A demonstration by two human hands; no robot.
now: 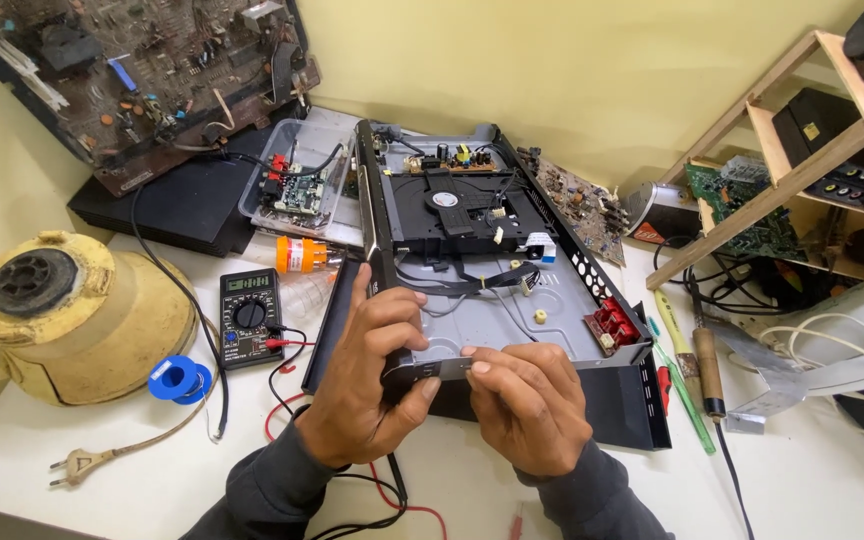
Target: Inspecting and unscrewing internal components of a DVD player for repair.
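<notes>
Hands first: your left hand [367,375] wraps the near-left corner of the opened disc player chassis [497,290], thumb and fingers closed on its front panel strip [432,368]; your right hand [527,405] pinches the same strip from the near side. Left of the chassis sit a multimeter [250,315] and solder spool [179,379]; right of it, a soldering iron [707,365]. Risk (my guess): loose ribbon cables [472,283] inside the chassis could snag or tear if you pull the strip hard.
</notes>
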